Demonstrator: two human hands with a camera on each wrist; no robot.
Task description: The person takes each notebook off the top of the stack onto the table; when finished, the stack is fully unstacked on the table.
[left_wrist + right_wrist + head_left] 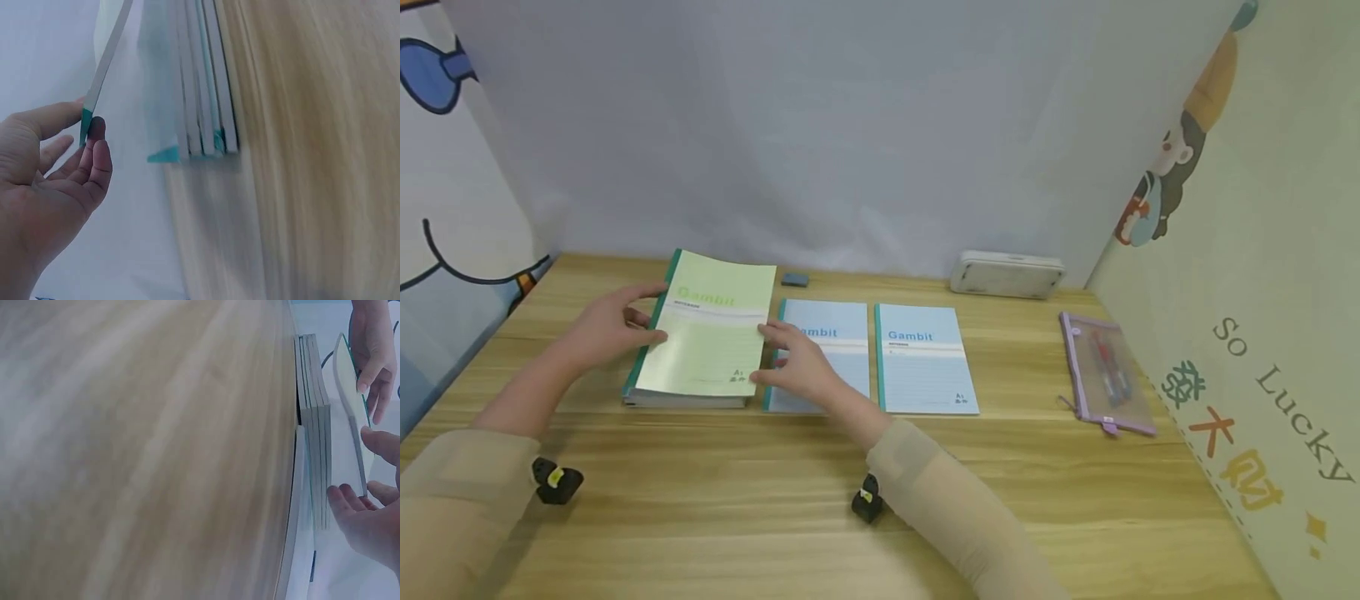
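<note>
A yellow-green Gambit notebook (711, 333) with a green spine is held above a stack of several notebooks (206, 94). My left hand (606, 329) pinches its spine edge, thumb on the cover and fingers underneath. Its opposite edge is gripped by my right hand (801, 362), seen closer in the right wrist view, where the held notebook (357, 434) bows slightly and a gap separates it from the stack (317, 444). From the head view the stack is mostly hidden under it. Just right lies a blue Gambit notebook (842, 379), partly covered by my right hand.
Another blue Gambit notebook (925, 358) lies farther right on the wooden table (737, 517). A small grey-blue block (795, 280) sits behind the notebooks. At the back right is a white case (1007, 275), with a purple-edged mesh pouch (1105, 375) holding pens near the right wall.
</note>
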